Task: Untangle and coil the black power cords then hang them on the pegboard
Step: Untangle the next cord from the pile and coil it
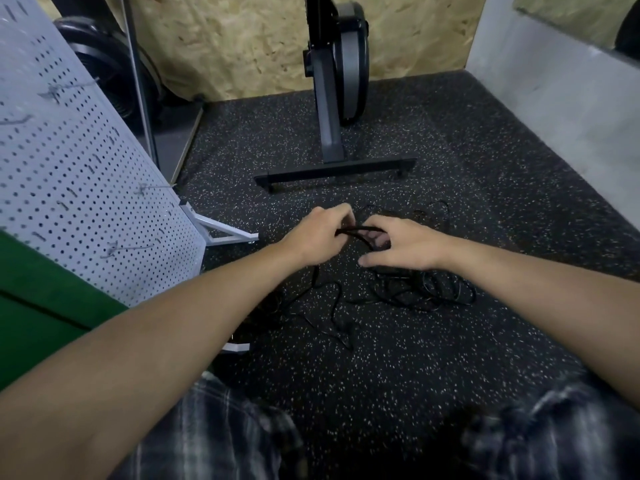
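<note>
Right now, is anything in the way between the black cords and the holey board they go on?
Nothing visible is. Only speckled floor and the board's white foot lie between the black cords and the pegboard on the left. The left hand and right hand hold a strand.

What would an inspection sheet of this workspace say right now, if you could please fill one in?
Surface: dark speckled rubber floor, where the work lies.
Job's things: black power cords in a tangled heap on the floor; pegboard standing at left, with no cords on its hooks.
Clutter: nothing seen.
Hands: left hand grips a cord strand; right hand holds the same strand, fingers curled round it.
Cables: only the job's cords; loose strands trail toward the person.
Surroundings: exercise machine behind the cords, chipboard wall, green panel at left.
</note>
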Tool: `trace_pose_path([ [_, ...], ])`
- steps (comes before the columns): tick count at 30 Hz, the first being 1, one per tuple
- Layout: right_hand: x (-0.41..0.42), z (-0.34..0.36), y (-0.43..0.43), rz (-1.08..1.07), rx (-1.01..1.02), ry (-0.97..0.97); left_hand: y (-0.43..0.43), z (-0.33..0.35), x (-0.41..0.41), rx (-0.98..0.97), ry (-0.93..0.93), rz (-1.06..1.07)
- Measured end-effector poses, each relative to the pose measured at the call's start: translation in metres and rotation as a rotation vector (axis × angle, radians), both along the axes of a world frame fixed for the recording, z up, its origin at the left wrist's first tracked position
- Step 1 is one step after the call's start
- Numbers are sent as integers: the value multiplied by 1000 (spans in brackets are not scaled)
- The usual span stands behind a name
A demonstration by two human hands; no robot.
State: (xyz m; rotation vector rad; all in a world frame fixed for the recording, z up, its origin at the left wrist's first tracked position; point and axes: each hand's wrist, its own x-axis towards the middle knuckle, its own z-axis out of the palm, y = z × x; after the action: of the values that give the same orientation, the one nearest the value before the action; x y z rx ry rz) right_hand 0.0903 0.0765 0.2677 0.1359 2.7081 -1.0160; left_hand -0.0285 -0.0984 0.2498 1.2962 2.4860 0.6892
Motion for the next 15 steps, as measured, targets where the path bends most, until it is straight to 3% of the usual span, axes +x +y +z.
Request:
trace_pose_path([
  [5,-5,0,0,-95,2,98,3,1,-5,18,-20,-4],
  [9,-3,18,-1,-135,-21,193,-11,-7,-25,-19,-157,26],
  [15,8,13,7,-79,1,147,-28,-56,-42,-290,-207,-48],
])
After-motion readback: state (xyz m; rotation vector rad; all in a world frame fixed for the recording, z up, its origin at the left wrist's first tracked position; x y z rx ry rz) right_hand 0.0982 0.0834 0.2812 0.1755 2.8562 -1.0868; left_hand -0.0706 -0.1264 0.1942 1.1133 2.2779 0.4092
